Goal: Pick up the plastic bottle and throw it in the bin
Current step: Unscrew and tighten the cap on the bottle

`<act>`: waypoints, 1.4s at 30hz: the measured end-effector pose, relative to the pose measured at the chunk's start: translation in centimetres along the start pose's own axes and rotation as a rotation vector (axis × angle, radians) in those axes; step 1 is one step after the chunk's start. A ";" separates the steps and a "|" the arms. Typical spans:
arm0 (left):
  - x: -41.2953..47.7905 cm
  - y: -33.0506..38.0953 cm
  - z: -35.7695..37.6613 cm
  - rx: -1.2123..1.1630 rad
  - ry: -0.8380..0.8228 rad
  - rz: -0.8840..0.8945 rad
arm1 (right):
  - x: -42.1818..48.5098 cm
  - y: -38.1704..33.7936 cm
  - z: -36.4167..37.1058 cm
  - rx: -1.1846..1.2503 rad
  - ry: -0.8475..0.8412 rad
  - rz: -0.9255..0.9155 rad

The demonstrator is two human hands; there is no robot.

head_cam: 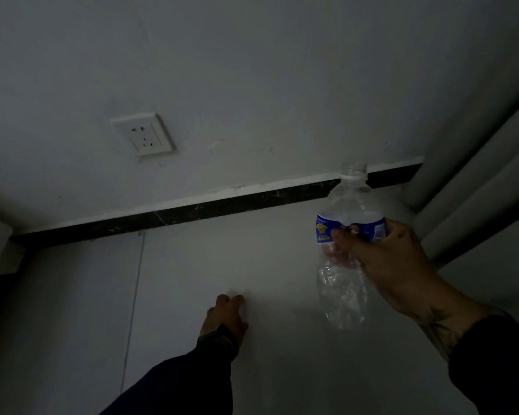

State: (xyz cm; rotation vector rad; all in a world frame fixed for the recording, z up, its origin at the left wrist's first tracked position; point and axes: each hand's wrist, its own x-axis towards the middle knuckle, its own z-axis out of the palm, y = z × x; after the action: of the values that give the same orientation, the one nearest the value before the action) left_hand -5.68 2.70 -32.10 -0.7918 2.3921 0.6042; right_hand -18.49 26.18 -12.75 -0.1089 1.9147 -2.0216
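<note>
From the head camera, in dim light, the right hand (393, 265) holds a clear plastic bottle (346, 244) upright in the air, in front of a pale wall and above a pale floor (267, 369). The bottle has no cap and looks empty, and its lower half is crumpled. It touches nothing but the hand, so the pick-up part of the job looks done. Holding it by the middle, mouth up, probably keeps it steady for carrying.

The fingers (342, 236) wrap round the blue label (349, 229) at the waist of the bottle, pressed against it from the near side, with the thumb side hidden behind the plastic. It is a closed, full-hand clasp rather than a fingertip pinch.

The left hand (226, 317) reaches low toward the floor, fingers loosely spread and holding nothing; whether the tips touch the floor I cannot tell.

A wall socket (144, 134) sits above a dark skirting strip (192, 209). No bin shows anywhere in view, so it has yet to be found.
</note>
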 end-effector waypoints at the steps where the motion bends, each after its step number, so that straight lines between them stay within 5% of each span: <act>1: 0.1 0.1 0.2 0.015 0.019 0.013 | 0.0 0.1 -0.1 -0.002 -0.002 -0.001; 12: -0.5 0.7 -1.3 -0.080 0.105 0.075 | -0.2 -0.7 0.7 -0.018 -0.005 -0.032; 22: -8.9 8.8 -20.2 -0.531 0.481 0.472 | -0.8 -5.4 3.8 -0.157 -0.062 -0.089; 26: -14.3 10.1 -26.0 -0.729 0.455 0.648 | -0.8 -7.0 4.9 -0.356 -0.068 -0.225; 30: -18.0 10.2 -28.7 -0.687 0.396 0.786 | -1.2 -8.3 5.6 -0.596 -0.083 -0.399; 42: -20.7 9.1 -28.7 -0.623 0.422 0.662 | -3.0 -10.9 5.6 -1.076 0.011 -0.704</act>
State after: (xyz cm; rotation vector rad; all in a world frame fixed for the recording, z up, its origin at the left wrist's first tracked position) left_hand -7.55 1.59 4.42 -0.3445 2.8908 1.6420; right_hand -16.25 21.97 -1.10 -1.1472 3.0159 -0.9859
